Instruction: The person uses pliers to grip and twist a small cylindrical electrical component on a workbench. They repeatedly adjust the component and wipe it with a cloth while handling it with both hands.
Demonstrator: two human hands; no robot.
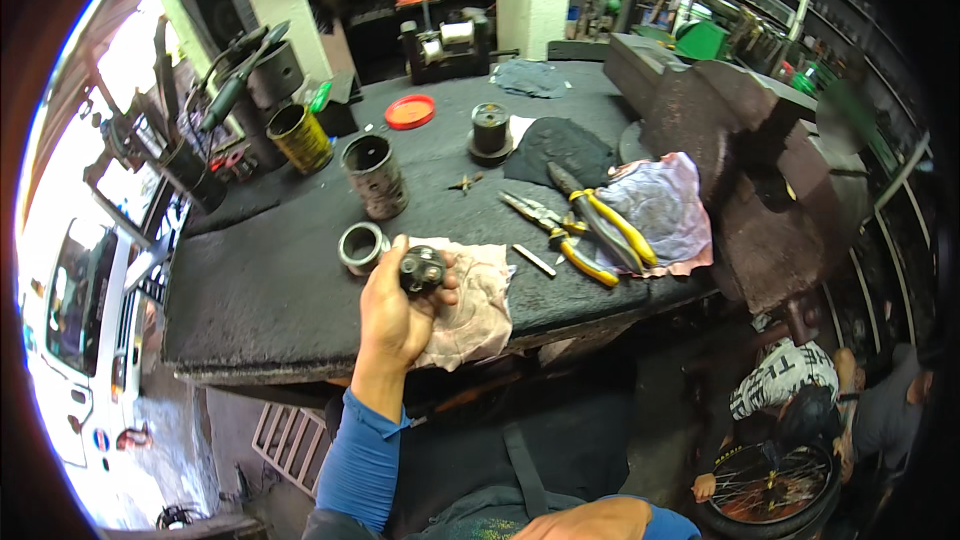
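My left hand [392, 318] is raised above the near edge of the dark workbench [265, 285], its fingers closed around a small, round, black metal part [423, 269] with several holes or studs on its face. A crumpled pale pink cloth [480, 305] lies under and beside that hand. Just left of the fingers sits a short metal ring [348, 258], and behind it a worn metal cylinder [378, 185] stands upright. At the bottom edge, close to my body, only the back of my right hand [590, 522] shows; its fingers are out of sight.
Two yellow-handled pliers [612, 232] lie by a stained cloth [675, 202] and a white stick [534, 260]. Farther back are a red lid [410, 112], a dark cylindrical part [490, 128] and a yellow can [302, 140]. A large vise [745, 175] stands right; people handle a wheel [770, 490] below.
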